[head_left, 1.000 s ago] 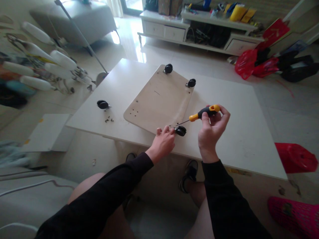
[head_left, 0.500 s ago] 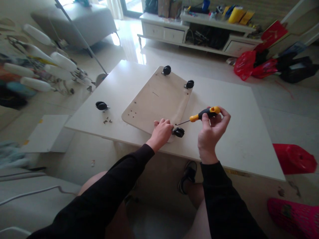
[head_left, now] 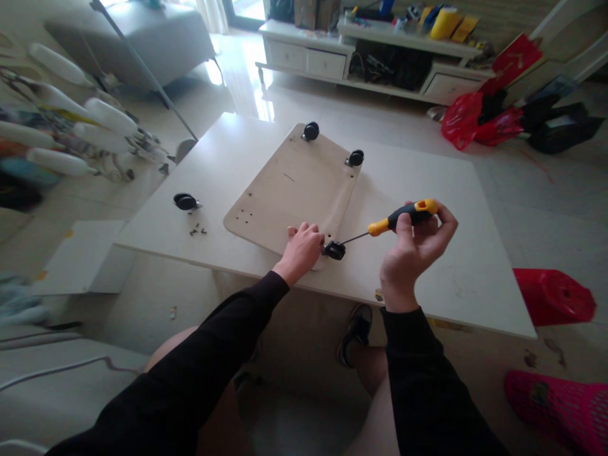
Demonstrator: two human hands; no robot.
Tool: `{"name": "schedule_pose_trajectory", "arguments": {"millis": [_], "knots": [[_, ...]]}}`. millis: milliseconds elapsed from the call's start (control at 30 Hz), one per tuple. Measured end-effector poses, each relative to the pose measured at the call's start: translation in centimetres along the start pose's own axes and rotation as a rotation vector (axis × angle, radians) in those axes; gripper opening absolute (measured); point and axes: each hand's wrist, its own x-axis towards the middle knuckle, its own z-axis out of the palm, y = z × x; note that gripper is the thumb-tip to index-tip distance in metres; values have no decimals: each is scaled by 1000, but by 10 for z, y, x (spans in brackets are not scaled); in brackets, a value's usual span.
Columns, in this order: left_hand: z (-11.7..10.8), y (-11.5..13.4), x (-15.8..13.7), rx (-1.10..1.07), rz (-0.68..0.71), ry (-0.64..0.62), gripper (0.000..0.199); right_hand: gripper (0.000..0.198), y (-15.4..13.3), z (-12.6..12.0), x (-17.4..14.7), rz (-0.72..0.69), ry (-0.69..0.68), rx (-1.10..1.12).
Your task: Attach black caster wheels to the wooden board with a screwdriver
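My right hand [head_left: 413,253] grips a yellow-and-black screwdriver [head_left: 401,218], its shaft pointing left. The tip meets or passes behind a black caster wheel [head_left: 335,251] at the near corner of a pale board [head_left: 285,190]; I cannot tell which. Close against that caster's mount, my left hand [head_left: 303,249] has its fingers bent and closed over the board's near edge. Whatever those fingertips hold is hidden. Two more casters, one at the far corner [head_left: 311,131] and another on the right [head_left: 356,158], stand on the board. Several small holes show at its left corner.
The board lies on a white table [head_left: 427,177]. On the table's left are a loose caster [head_left: 185,201] and several small screws [head_left: 197,230]. A red stool [head_left: 553,296] and a pink basket [head_left: 555,405] stand at the right. A white cabinet [head_left: 304,57] is beyond.
The screwdriver has shifted right along with my right hand, its tip leaving the spot by the board's hole for the caster. My left hand stays by the caster. The view has turned slightly.
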Motion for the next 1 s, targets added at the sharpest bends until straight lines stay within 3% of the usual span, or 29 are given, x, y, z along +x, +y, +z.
{"name": "schedule_pose_trajectory", "arguments": {"millis": [433,1000], "knots": [[-6,0,-1,-12,31,-26,28,43,-3,2,-3,65,-61,-46],[-5,0,0,-4,17,5,18,43,-3,2,-3,73,-62,-6]]}}
